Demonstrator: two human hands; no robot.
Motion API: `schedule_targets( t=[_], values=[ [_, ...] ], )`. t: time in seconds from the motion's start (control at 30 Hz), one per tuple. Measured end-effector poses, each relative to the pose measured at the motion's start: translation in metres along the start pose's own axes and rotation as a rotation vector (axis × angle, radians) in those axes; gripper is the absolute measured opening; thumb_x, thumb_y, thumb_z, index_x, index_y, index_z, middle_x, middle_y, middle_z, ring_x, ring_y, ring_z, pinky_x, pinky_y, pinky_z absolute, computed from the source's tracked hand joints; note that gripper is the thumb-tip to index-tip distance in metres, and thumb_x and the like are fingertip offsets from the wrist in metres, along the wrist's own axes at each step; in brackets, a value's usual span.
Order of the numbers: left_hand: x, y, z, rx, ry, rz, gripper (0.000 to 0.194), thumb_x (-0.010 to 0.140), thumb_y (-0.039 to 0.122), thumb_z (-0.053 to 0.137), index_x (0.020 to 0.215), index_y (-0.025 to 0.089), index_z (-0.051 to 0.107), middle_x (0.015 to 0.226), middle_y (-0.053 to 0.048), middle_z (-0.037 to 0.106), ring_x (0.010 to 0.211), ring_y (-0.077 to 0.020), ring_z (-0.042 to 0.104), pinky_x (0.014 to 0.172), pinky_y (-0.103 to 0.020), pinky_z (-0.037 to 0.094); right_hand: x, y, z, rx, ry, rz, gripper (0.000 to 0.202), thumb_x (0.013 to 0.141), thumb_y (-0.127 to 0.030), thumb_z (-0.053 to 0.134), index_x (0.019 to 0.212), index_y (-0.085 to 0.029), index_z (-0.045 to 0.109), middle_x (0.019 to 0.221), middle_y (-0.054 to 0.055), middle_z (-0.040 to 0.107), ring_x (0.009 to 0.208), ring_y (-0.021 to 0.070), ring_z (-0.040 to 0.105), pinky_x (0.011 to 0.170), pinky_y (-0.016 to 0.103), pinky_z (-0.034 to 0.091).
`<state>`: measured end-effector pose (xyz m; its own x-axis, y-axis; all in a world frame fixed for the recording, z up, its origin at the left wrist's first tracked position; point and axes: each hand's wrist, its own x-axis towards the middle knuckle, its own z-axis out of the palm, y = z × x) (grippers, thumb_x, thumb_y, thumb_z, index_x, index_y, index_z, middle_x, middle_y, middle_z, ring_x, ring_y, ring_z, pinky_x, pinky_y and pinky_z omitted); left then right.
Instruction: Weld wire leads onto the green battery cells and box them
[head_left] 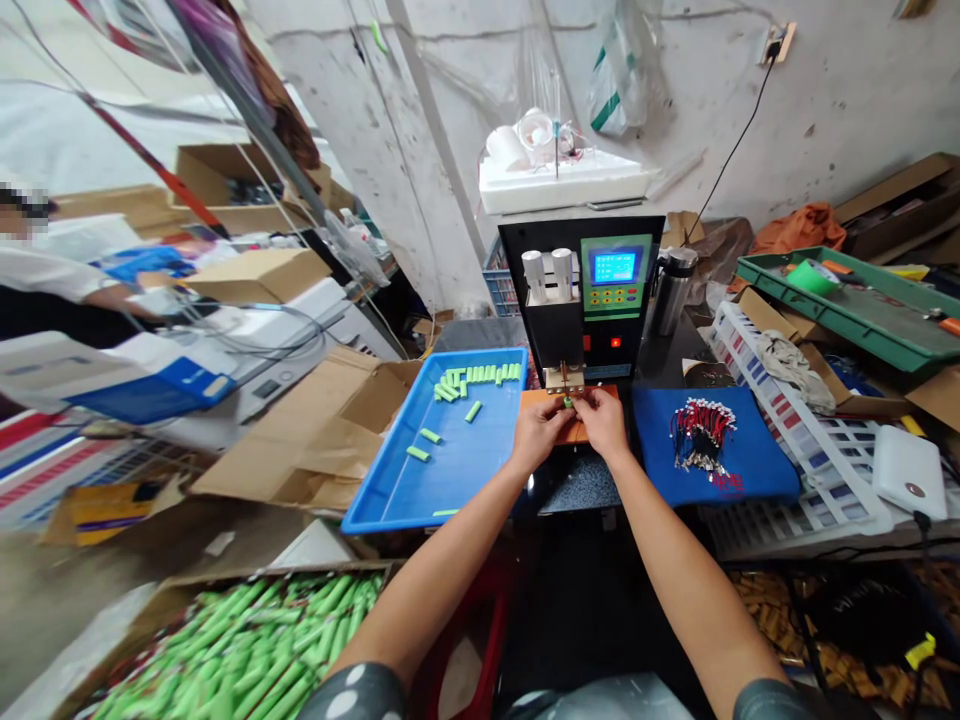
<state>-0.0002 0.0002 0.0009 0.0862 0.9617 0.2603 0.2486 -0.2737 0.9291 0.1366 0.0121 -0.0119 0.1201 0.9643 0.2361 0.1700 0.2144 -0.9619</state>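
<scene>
A black spot welder (574,300) with a lit blue display stands before me. Under its electrode head (564,378) a small green battery cell (568,402) shows between my fingertips. My left hand (540,432) is closed with its fingers pinching the cell from the left. From the right, my right hand (604,422) is closed at the same spot; the fingers hide whether it grips the cell or a thin lead. Both hands rest over an orange base plate (574,432). On the left, a blue tray (457,470) holds several green cells (484,375). To the right, red and black wire leads (703,435) lie on a blue cloth (761,460).
A box of green wrapped packs (255,650) sits low at left. White plastic crates (810,470), a power bank (909,472) and a green tray (900,310) stand at right. A steel flask (675,290) is beside the welder. Another person's arm (112,297) shows far left.
</scene>
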Motion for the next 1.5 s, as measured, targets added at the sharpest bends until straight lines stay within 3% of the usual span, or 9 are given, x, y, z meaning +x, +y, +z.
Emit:
schedule_targets(
  t=[0.57,0.8,1.0,1.17,1.3,1.5],
  values=[
    [0.000,-0.008,-0.001,0.034,0.011,0.000,0.033,0.082,0.035,0.065,0.106,0.015,0.075,0.097,-0.005,0.076,0.089,-0.0237,0.068,0.081,-0.030,0.051,-0.001,0.000,0.000,-0.024,0.006,-0.003,0.022,0.082,-0.041,0.062,0.083,-0.019,0.068,0.081,0.004,0.070,0.075,0.0209,0.065,0.069,0.029,0.050],
    [0.001,-0.012,0.002,0.068,-0.003,0.017,0.028,0.082,0.033,0.062,0.100,0.016,0.075,0.085,-0.003,0.074,0.077,-0.0188,0.067,0.071,-0.026,0.048,-0.002,-0.001,-0.001,-0.031,0.015,-0.003,0.022,0.082,-0.040,0.062,0.082,-0.019,0.067,0.079,0.004,0.070,0.075,0.0207,0.065,0.066,0.028,0.049],
    [0.001,-0.007,0.002,0.062,-0.020,-0.015,0.032,0.078,0.037,0.066,0.098,0.014,0.075,0.081,-0.004,0.073,0.071,-0.0171,0.063,0.065,-0.024,0.045,-0.001,-0.003,-0.012,0.065,-0.082,0.107,0.028,0.082,-0.044,0.064,0.070,-0.018,0.062,0.071,0.004,0.068,0.072,0.0203,0.066,0.067,0.030,0.053],
    [-0.006,0.000,0.000,0.053,-0.078,-0.025,0.035,0.074,0.044,0.070,0.083,0.011,0.074,0.064,-0.002,0.064,0.057,-0.0129,0.053,0.054,-0.023,0.040,-0.024,-0.008,-0.030,0.284,-0.094,0.169,0.035,0.076,-0.049,0.069,0.082,-0.015,0.065,0.076,0.005,0.067,0.071,0.0193,0.067,0.064,0.030,0.057],
    [-0.018,0.013,0.001,-0.021,-0.097,-0.005,0.032,0.075,0.043,0.071,0.082,0.012,0.073,0.067,-0.002,0.064,0.061,-0.0139,0.055,0.057,-0.024,0.044,-0.056,-0.011,-0.040,0.297,-0.107,0.209,0.039,0.071,-0.049,0.073,0.087,-0.014,0.063,0.070,0.003,0.063,0.057,0.0146,0.062,0.049,0.025,0.052],
    [-0.034,0.038,0.007,-0.096,-0.094,-0.026,0.028,0.075,0.040,0.073,0.077,0.012,0.070,0.067,-0.002,0.063,0.062,-0.0136,0.056,0.059,-0.023,0.044,-0.084,-0.007,-0.031,0.280,-0.223,0.189,0.032,0.072,-0.043,0.069,0.086,-0.016,0.060,0.067,-0.002,0.058,0.049,0.0101,0.052,0.040,0.020,0.041]
  ],
)
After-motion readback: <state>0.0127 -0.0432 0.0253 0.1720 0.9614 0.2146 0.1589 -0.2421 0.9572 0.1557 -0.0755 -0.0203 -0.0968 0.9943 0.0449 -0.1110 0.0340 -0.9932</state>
